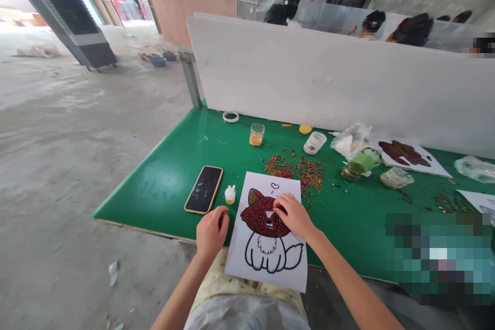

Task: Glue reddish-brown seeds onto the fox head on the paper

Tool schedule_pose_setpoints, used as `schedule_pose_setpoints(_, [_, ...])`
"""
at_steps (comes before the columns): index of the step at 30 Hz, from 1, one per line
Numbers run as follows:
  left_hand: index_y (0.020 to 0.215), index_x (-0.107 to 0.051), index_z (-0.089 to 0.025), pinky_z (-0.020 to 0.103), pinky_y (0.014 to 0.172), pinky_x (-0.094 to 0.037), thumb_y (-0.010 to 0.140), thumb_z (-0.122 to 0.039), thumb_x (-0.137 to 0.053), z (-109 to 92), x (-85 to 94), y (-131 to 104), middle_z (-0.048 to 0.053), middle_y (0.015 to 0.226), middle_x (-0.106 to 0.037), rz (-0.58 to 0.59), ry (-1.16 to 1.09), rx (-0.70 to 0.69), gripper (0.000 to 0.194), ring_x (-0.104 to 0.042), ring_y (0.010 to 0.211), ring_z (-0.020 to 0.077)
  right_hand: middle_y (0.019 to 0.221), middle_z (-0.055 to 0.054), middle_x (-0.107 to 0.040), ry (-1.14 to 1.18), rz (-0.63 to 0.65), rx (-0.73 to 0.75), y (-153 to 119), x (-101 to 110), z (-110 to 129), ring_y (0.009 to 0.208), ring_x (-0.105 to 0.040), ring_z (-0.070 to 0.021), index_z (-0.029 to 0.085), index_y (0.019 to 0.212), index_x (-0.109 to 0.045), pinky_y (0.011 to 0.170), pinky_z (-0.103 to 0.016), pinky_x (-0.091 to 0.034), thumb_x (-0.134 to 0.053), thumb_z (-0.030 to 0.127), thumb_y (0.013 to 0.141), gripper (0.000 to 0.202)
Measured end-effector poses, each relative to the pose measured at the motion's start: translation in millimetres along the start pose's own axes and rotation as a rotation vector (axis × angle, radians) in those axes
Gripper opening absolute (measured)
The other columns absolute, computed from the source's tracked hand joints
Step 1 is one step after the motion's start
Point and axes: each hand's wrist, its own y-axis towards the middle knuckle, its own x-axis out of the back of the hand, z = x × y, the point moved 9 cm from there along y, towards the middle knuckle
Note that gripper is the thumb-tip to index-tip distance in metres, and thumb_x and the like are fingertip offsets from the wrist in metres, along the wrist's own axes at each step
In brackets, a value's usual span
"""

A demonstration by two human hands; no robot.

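A paper with a cartoon fox drawing (258,255) lies partly on the table and hangs over its front edge. Dark red bits fill the fox's head, green ones its left ear; the body is bare outline. My right hand (294,215) rests over the head's right side, fingertips pinched together, whatever they hold too small to make out. At the table edge, left of the paper, my left hand (212,229) is curled closed, its inside hidden. Just beyond it stand a small white bottle (230,194) and a phone (204,190). Red and green beans (311,172) are scattered behind the paper.
Along the back are a tape roll (231,117), a cup of yellow grains (257,135), a tipped clear jar (315,143) and a plastic bag (351,140). A white divider (309,72) borders the green table (154,185). A blurred person sits at right; others sit beyond.
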Motion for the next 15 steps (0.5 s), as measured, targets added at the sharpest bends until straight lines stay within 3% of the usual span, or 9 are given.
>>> schedule_pose_setpoints(15, [0.088,-0.062,-0.021,0.024,0.064,-0.042,0.089,-0.028,-0.04,1.0,-1.3,0.5,0.001,0.077,-0.069,0.015,0.011,0.014,0.023,-0.063,0.069,0.0149,0.082,-0.003,-0.059,-0.006,-0.025,0.001,-0.1,4.3,1.2,0.084,-0.052,-0.0204,0.022,0.076,-0.053,0.074,-0.033,-0.043,-0.05,0.014,0.084,0.011])
